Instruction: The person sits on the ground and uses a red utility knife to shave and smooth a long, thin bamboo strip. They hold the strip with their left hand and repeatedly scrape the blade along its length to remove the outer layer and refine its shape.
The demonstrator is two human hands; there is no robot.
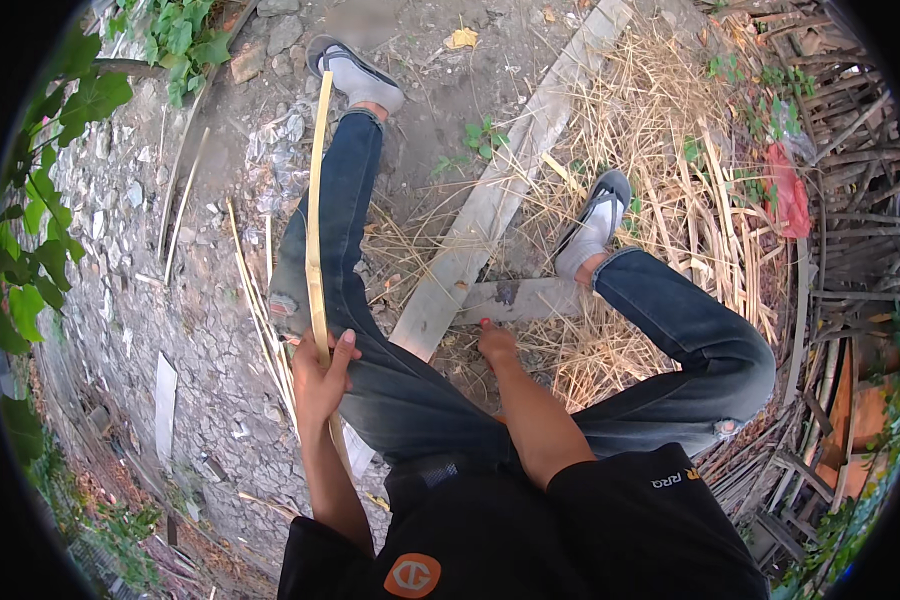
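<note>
A long, pale split bamboo strip point(316, 215) rises from my left hand point(322, 378), its far end reaching up toward my left foot. The fingers are wrapped round it near my left thigh, with the thumb along its side. The strip's near end passes down beside my left forearm. Between my legs, my right hand point(498, 343) is closed, held low over the ground near the boards. A small red spot shows at its fingers; what it grips, if anything, is too small to make out. More thin bamboo strips point(260, 315) lie to the left of my left leg.
A long grey board point(500, 190) runs diagonally between my feet, with a shorter board point(520, 300) meeting it. Bamboo shavings point(640, 110) cover the ground at right. Stacked sticks point(860, 180) and a red plastic scrap point(787, 190) lie farther right. Leafy vines point(45, 220) hang at left.
</note>
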